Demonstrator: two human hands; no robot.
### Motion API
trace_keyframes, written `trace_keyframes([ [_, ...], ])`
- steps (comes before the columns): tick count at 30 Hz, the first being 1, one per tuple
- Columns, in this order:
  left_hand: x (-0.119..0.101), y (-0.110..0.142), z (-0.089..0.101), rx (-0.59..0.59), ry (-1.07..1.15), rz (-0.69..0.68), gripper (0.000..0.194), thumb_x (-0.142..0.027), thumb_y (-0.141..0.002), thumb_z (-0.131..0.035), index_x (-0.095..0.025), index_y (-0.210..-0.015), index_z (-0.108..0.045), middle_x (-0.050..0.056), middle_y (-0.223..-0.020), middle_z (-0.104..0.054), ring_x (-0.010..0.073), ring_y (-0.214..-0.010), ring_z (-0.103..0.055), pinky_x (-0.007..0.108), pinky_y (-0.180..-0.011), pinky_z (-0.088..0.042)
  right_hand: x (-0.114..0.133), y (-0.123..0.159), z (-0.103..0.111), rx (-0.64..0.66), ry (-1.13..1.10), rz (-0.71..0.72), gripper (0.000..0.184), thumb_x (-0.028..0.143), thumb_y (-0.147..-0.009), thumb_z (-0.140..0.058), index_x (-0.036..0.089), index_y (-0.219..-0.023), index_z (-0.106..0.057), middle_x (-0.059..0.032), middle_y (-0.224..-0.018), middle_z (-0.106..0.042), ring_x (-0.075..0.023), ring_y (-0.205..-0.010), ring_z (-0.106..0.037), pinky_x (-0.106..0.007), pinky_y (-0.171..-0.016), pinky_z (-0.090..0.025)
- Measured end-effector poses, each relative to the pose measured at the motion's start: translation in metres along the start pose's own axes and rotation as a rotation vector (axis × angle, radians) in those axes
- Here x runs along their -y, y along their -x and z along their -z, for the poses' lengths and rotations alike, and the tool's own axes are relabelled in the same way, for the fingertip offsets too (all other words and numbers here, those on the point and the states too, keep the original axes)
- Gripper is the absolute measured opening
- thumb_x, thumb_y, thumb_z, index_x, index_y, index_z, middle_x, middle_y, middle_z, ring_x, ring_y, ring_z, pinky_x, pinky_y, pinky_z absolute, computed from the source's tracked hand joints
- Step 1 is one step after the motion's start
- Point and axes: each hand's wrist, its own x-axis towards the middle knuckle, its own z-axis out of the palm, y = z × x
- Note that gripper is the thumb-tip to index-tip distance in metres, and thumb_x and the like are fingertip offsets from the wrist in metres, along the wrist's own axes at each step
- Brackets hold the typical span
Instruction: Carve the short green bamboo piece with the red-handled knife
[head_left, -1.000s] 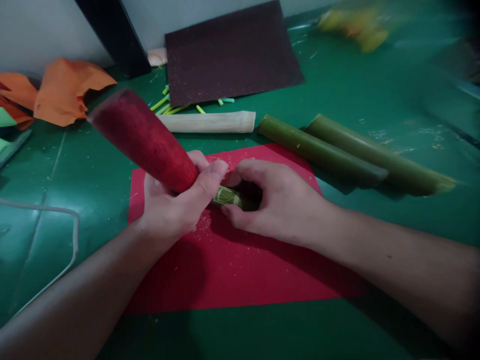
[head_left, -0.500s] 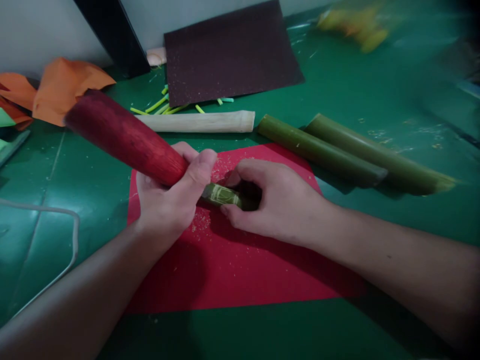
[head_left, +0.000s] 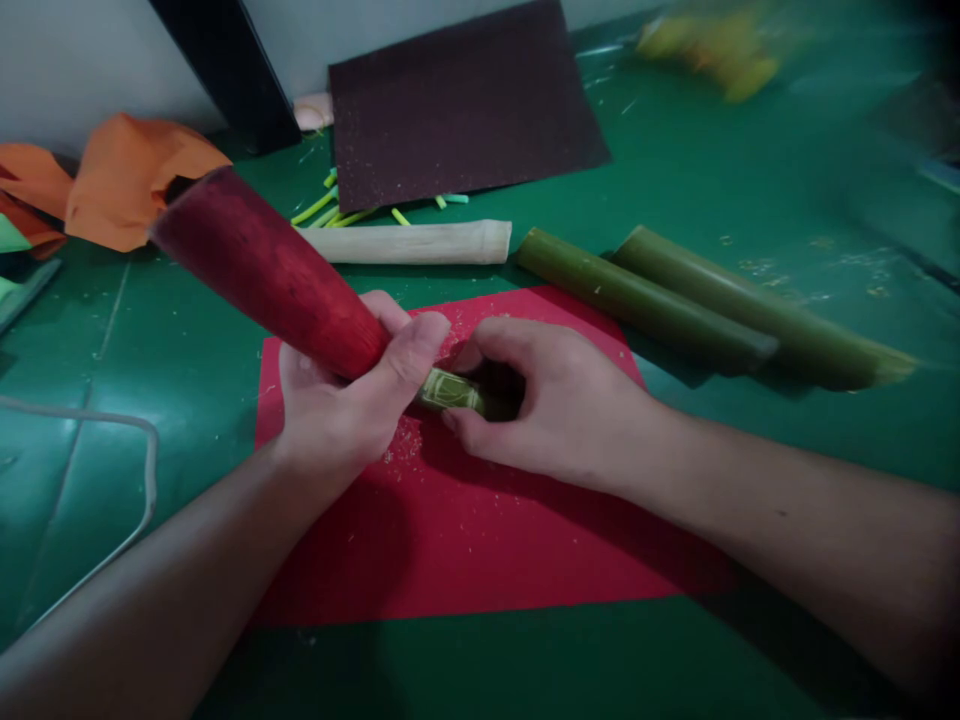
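Note:
My left hand (head_left: 352, 385) is closed around the thick red wooden handle (head_left: 277, 275) of a carving tool, which slants up to the left. The tool's working end is hidden behind my left thumb and fingers. My right hand (head_left: 555, 400) grips a short green bamboo piece (head_left: 454, 392) between thumb and fingers, with pale lines cut into its skin. The left thumb is at the bamboo's left end. Under both hands lies a red sheet (head_left: 450, 550), sprinkled with fine pale shavings.
Beyond the red sheet lie a pale peeled stick (head_left: 427, 243) and two green bamboo lengths (head_left: 645, 300), (head_left: 765, 300). Farther back are a dark brown sheet (head_left: 465, 110), crumpled orange paper (head_left: 135, 185) and a black post (head_left: 232, 75). A pale cable (head_left: 154, 460) runs along the left.
My left hand slid the carving tool left, away from the bamboo, then back right part of the way. My right hand and the bamboo piece stay in place.

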Motion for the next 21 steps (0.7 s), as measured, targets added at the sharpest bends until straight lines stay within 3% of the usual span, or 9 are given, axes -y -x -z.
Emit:
trace_keyframes([
  [6, 0.0017, 0.0008, 0.0005, -0.07, 0.016, 0.03, 0.038, -0.046, -0.081, -0.078, -0.021, -0.059, -0.06, -0.003, -0.053, -0.051, 0.0071, -0.041, -0.044, 0.024, -0.036, -0.032, 0.0002, 0.0, 0.0001, 0.001, 0.016, -0.007, 0.017, 0.03, -0.068, -0.067, 0.019, -0.082, -0.066, -0.0029, -0.08, -0.068, -0.0176, -0.071, -0.059, -0.031, -0.061, -0.042],
  [12, -0.0003, 0.0, 0.0009, 0.023, 0.019, 0.012, 0.043, -0.046, -0.079, -0.079, -0.02, -0.053, -0.056, -0.003, -0.048, -0.048, 0.0057, -0.038, -0.037, 0.024, -0.037, -0.033, 0.0007, 0.0001, 0.0016, 0.018, 0.006, -0.018, 0.02, 0.029, -0.069, -0.066, 0.019, -0.086, -0.068, -0.0032, -0.082, -0.069, -0.0177, -0.073, -0.06, -0.03, -0.064, -0.043],
  [21, -0.0001, 0.0011, 0.0014, 0.056, -0.018, -0.014, 0.036, -0.035, -0.083, -0.074, -0.019, -0.056, -0.056, -0.004, -0.051, -0.049, 0.0062, -0.042, -0.041, 0.021, -0.039, -0.038, -0.0006, 0.0002, 0.0001, 0.006, 0.007, -0.002, 0.021, 0.03, -0.069, -0.065, 0.018, -0.086, -0.069, -0.0034, -0.081, -0.068, -0.0176, -0.072, -0.06, -0.03, -0.062, -0.043],
])
